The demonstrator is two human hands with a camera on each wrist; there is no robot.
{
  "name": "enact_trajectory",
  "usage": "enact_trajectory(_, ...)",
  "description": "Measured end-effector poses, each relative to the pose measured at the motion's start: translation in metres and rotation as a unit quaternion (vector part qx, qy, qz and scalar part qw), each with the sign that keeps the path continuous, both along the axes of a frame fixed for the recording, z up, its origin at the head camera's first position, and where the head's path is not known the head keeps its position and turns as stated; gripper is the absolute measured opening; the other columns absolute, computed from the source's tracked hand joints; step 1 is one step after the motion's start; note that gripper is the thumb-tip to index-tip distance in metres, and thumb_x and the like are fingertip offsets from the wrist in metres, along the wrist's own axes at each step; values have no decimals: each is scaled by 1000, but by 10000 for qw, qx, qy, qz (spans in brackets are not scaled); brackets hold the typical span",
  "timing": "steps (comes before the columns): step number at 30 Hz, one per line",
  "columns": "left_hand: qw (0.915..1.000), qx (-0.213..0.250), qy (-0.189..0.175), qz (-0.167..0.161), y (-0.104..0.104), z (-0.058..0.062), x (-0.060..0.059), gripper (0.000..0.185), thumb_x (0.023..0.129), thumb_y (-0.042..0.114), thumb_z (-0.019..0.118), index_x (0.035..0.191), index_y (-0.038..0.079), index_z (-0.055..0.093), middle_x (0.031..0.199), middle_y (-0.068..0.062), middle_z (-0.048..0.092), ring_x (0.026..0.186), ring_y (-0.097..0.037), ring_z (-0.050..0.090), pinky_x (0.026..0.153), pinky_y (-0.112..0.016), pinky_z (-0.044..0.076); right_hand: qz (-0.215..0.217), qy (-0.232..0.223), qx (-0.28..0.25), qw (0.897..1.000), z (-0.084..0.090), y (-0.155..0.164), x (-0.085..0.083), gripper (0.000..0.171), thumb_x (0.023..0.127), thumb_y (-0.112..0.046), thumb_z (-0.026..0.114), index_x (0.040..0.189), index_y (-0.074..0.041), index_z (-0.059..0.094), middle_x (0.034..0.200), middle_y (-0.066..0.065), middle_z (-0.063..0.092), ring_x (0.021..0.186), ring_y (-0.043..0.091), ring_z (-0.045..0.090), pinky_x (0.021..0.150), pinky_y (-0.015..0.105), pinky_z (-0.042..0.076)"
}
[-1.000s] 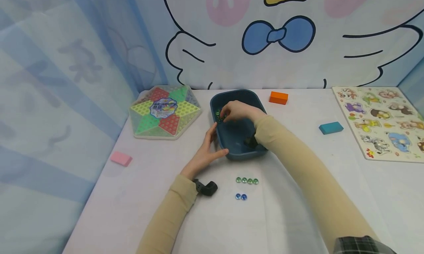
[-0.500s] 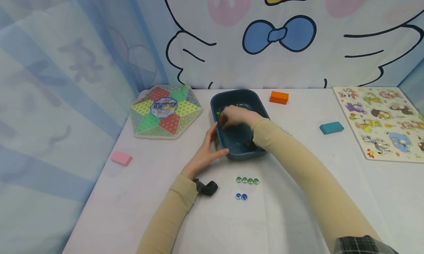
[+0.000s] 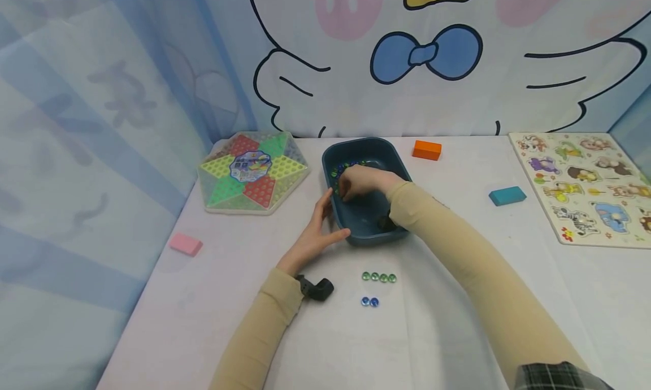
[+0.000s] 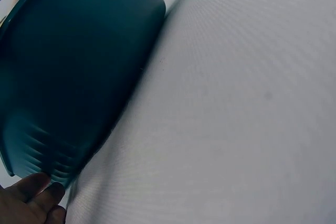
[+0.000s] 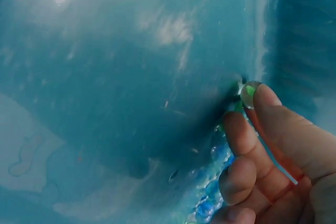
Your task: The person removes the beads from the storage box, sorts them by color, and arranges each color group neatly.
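"While curled, held what with the right hand (image 3: pixel 365 179)?"

"Pinched a green-centred marble (image 5: pixel 249 96) inside the tub (image 3: pixel 358 219); touched its outside with the spread left hand (image 3: pixel 310 240)."

"Pointed which way?"

"Appeared round; with the tub's long axis, pointed near-to-far."

Bright head view, dim wrist views, glare inside basin (image 5: pixel 131 66)

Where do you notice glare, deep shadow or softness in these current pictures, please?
Head: fairly bright overall, with a soft shadow on the white table beside the right sleeve; left wrist: the teal bin looks very dark on its outside, and the left hand is dim; right wrist: a white glare spot at upper left, while the loose marbles look slightly soft.
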State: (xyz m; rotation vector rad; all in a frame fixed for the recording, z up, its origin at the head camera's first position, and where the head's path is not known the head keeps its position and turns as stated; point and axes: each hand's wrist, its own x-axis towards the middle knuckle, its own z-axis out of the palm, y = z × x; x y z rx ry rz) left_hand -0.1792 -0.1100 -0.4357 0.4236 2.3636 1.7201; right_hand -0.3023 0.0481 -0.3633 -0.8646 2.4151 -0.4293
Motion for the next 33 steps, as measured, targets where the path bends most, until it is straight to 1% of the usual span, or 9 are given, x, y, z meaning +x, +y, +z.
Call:
enact_trajectory(4, 10000, -10, -45, 0, 1, 0, 0, 90, 83, 40, 66, 146, 40, 1, 155, -1, 11, 142, -21, 14, 115, -44, 15, 59, -101, -11, 9999, 0, -3, 2, 19, 87, -12, 63, 104, -4, 65, 102, 11, 64, 84, 20, 61, 74, 30, 54)
enact_trajectory(10, 10000, -47, -78, -35, 2, 0, 0, 89, 86, 24, 64, 147, 37, -1, 155, -2, 10, 142, -21, 13, 115, -44, 14, 10, -109, 48, 9999, 0, -3, 3, 18, 87, -13, 63, 103, -4, 64, 100, 11, 63, 82, 19, 59, 70, 28, 53)
enact_trajectory(13, 9998, -63, -161, -96, 2, 2, 0, 90, 87, 20, 63, 148, 33, -2, 155, -5, 8, 142, -23, 11, 115, -44, 12, 23, -94, 23, 10000, -1, -2, 2, 18, 87, -13, 63, 103, -4, 64, 101, 11, 63, 82, 19, 59, 69, 27, 53)
enact_trajectory(16, 9995, -86, -261, -158, 3, 16, 6, 90, 87, 18, 62, 149, 27, -3, 155, -8, 7, 142, -26, 10, 115, -44, 11, 24, -79, -14, 10000, -2, -1, 1, 18, 87, -12, 63, 103, -4, 64, 100, 11, 63, 83, 20, 60, 70, 27, 54)
enact_trajectory(17, 9995, -76, -267, -178, 3, 21, 8, 90, 87, 21, 62, 149, 25, -3, 155, -10, 7, 142, -27, 10, 115, -45, 12, 19, -80, -23, 10000, -2, 0, 1, 18, 87, -12, 63, 103, -4, 64, 100, 11, 63, 83, 20, 60, 70, 27, 54)
enact_trajectory(20, 9993, -85, -293, -194, 5, 33, 15, 89, 88, 21, 61, 149, 23, -3, 155, -11, 8, 142, -27, 11, 115, -44, 12, 2, -84, -22, 10000, -1, 0, 2, 18, 87, -12, 63, 103, -3, 64, 100, 11, 63, 84, 20, 60, 71, 27, 54)
enact_trajectory(24, 9994, -109, -298, -154, 6, 34, 16, 88, 88, 17, 61, 149, 24, -2, 155, -10, 9, 142, -26, 12, 115, -43, 12, 13, -86, -36, 10000, 1, 3, 2, 19, 87, -13, 63, 103, -4, 65, 100, 11, 64, 84, 20, 61, 72, 28, 54)
enact_trajectory(28, 9995, -129, -257, -139, 6, 35, 17, 88, 88, 16, 60, 149, 23, -2, 154, -12, 9, 142, -26, 13, 115, -43, 13, 103, -28, -159, 9998, 11, 10, 0, 18, 87, -15, 63, 103, -6, 65, 99, 9, 64, 82, 19, 60, 73, 28, 53)
enact_trajectory(33, 9995, -154, -251, -116, 5, 37, 17, 87, 88, 16, 60, 149, 22, -2, 154, -12, 9, 142, -27, 13, 115, -44, 14, 243, 149, -544, 9981, 32, 23, 2, 14, 88, -16, 63, 99, -8, 65, 93, 6, 63, 75, 18, 57, 68, 29, 52)
